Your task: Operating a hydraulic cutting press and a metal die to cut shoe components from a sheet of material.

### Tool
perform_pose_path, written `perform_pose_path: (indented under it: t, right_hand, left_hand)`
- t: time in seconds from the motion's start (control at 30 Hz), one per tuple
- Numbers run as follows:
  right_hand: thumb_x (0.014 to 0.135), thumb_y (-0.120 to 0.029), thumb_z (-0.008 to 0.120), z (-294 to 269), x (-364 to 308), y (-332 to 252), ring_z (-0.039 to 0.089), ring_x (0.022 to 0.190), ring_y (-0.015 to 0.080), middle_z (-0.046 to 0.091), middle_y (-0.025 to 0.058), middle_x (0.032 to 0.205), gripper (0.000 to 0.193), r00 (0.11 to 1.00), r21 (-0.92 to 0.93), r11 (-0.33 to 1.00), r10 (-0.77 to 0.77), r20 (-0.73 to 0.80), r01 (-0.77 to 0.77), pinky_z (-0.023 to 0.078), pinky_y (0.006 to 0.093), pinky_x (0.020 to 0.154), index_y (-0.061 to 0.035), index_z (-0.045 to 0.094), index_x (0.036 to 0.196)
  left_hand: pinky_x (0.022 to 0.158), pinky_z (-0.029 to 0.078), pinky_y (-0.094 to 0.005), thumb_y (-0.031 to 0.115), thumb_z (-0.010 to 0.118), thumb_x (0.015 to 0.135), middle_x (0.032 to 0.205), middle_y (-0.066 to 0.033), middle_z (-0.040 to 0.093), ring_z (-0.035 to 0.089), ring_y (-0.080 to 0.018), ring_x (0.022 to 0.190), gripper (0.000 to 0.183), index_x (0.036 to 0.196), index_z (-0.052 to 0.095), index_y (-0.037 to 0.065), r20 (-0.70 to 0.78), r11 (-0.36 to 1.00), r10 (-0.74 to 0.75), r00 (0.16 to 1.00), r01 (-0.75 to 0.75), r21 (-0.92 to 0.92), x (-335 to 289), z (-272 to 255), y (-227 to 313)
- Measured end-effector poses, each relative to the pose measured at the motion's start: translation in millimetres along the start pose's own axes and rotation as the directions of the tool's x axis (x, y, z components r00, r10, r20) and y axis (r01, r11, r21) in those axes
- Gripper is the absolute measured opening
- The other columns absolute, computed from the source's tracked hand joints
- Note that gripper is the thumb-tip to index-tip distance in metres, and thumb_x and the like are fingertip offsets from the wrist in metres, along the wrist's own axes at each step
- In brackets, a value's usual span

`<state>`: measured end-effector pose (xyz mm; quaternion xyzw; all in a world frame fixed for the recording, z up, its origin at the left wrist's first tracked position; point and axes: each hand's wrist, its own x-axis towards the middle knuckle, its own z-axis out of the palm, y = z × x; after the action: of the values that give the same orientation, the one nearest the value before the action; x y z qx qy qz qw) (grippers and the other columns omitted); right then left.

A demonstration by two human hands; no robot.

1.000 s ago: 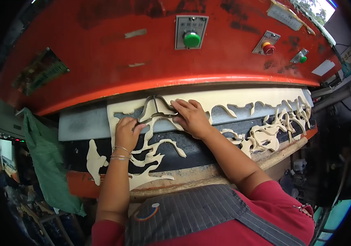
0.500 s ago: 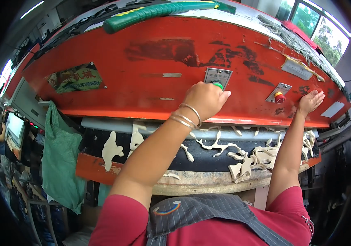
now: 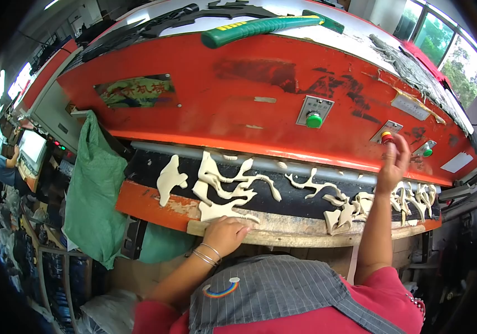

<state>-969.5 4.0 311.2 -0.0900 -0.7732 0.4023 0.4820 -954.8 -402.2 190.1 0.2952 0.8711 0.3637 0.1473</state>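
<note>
My left hand [image 3: 223, 236] is at the front edge of the wooden board, against the lower edge of a branching cream sheet scrap [image 3: 224, 210]. Its fingers are curled, and their tips are hidden. In front of the red machine panel [image 3: 222, 111], my right hand [image 3: 395, 162] is raised with the fingers apart and nothing in it. It partly covers a red button with a yellow collar [image 3: 387, 137]. A green button [image 3: 428, 151] sits to its right, and a larger green button [image 3: 314, 119] is further left on the panel.
More cream scraps lie on the black bed [image 3: 300, 209], which has a worn wooden front edge [image 3: 288, 239]. A green-handled hammer [image 3: 266, 29] rests on the machine top. A green cloth bag [image 3: 93, 195] hangs at left. Further left, a person [image 3: 5, 167] is near a screen.
My left hand has left the large green button and come down to the board's front edge. My right hand has moved off the smaller green button, leftward to the red one. The view has shifted.
</note>
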Motion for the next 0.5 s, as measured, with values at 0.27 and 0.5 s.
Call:
perform_pose_path:
  t: [0.27, 0.5]
  right_hand:
    - [0.080, -0.013, 0.069, 143.2, -95.9, -80.8, 0.059, 0.095, 0.0272, 0.064, 0.0125, 0.098, 0.033, 0.812, 0.053, 0.987, -0.156, 0.563, 0.153, 0.047, 0.0350, 0.083, -0.0023, 0.060, 0.109]
    - [0.078, -0.014, 0.070, 139.8, -94.8, -58.9, 0.058, 0.103, 0.0309, 0.061, 0.0165, 0.108, 0.039, 0.539, -0.099, 0.946, -0.087, 0.838, 0.308, 0.046, 0.0369, 0.089, -0.0031, 0.059, 0.114]
  left_hand:
    - [0.077, 0.043, -0.0425, 0.026, 0.059, 0.082, 0.078, -0.0088, 0.060, 0.056, -0.0282, 0.085, 0.020, 0.076, 0.068, 0.009, -0.227, 0.990, -0.040, 0.973, 0.070, 0.124, -0.1, 17.2, 11.1]
    - [0.072, 0.047, -0.0431, 0.029, 0.057, 0.081, 0.074, -0.0118, 0.064, 0.061, -0.0299, 0.076, 0.025, 0.070, 0.068, 0.008, -0.115, 0.975, 0.010, 0.993, 0.016, 0.222, -13.7, 27.9, -7.7]
